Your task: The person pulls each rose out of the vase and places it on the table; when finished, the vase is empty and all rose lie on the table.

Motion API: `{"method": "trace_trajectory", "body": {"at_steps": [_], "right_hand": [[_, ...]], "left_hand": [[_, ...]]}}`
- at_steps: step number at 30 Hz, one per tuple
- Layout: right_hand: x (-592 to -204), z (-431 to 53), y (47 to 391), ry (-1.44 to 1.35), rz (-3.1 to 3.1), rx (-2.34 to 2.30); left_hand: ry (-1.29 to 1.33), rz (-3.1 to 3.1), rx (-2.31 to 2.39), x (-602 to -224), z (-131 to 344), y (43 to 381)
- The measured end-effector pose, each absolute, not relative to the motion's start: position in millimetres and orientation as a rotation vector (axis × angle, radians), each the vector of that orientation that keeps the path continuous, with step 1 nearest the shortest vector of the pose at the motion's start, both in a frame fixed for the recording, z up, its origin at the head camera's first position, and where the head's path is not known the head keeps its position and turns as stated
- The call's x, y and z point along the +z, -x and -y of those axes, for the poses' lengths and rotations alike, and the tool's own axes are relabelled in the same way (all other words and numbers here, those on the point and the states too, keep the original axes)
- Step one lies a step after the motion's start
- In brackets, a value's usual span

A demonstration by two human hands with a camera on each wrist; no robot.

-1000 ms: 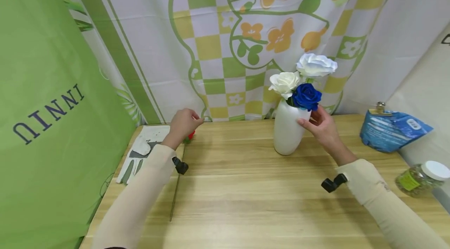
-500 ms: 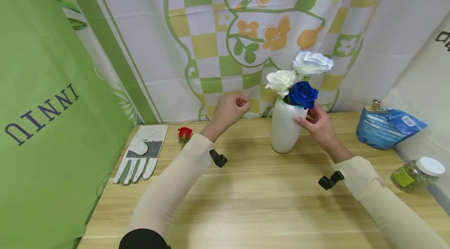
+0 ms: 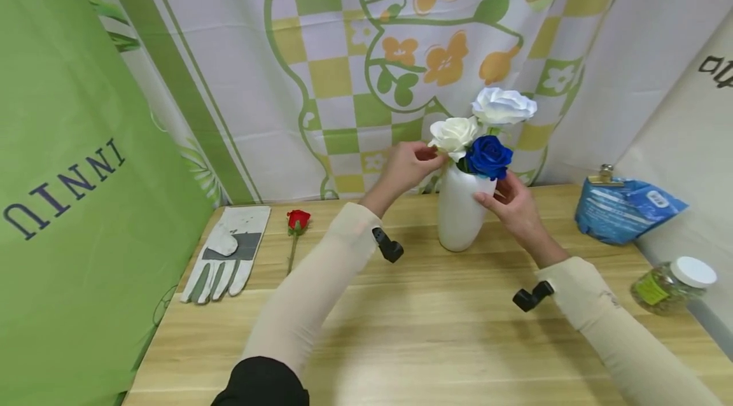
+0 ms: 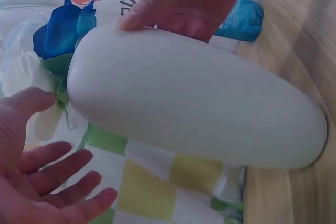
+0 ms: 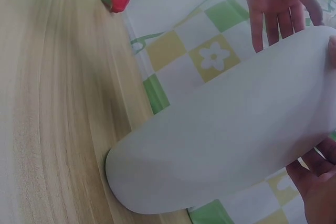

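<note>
A white vase [image 3: 462, 212] stands on the table holding a white rose [image 3: 453, 136], a pale blue-white rose [image 3: 504, 105] and a deep blue rose [image 3: 489, 156]. My right hand [image 3: 514, 210] grips the vase near its top, thumb in front and fingers behind. On the other side, my left hand [image 3: 405, 169] is up at the white rose. In the left wrist view that left hand [image 4: 44, 166] has its fingers spread, its thumb right at the green under the flower. The stems inside the vase are hidden.
A red rose [image 3: 298, 220] lies on the wooden table [image 3: 435, 329] to the left, beside a white and grey work glove [image 3: 229, 253]. Rightward are a clipped blue bag [image 3: 624, 209] and a white-lidded jar [image 3: 671, 285]. A patterned curtain [image 3: 321, 100] hangs behind.
My left hand has moved right from above the red rose to the white rose at the vase. The red rose and glove are uncovered. My right hand keeps hold of the vase.
</note>
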State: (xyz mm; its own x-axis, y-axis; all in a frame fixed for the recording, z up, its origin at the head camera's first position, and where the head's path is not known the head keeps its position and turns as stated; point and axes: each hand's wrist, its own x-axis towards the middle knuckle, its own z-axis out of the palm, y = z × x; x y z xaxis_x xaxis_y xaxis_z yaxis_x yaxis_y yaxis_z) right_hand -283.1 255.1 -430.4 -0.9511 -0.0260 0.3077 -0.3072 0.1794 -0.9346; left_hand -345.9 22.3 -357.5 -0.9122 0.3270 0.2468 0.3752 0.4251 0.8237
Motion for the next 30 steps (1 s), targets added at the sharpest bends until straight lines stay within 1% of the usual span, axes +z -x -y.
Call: {"method": "trace_trajectory", "body": {"at_steps": [8,16,21,30], "right_hand": [[-430,-255,284,-0.33,2.222,1.831],[-432,-254,283,-0.303,2.253,1.79],[-432,-253,283,-0.312,2.244,1.783],[-434,-254,284,-0.342,2.18,1.827]], "left_hand": [[0.654,2.616,-1.602,-359,-38,352],[0.618,2.475,-1.843,-362,-49,355],[0.645,2.396,-1.888,-358,-53,353],[0.612,2.27,-1.918,-354,-57,351]]}}
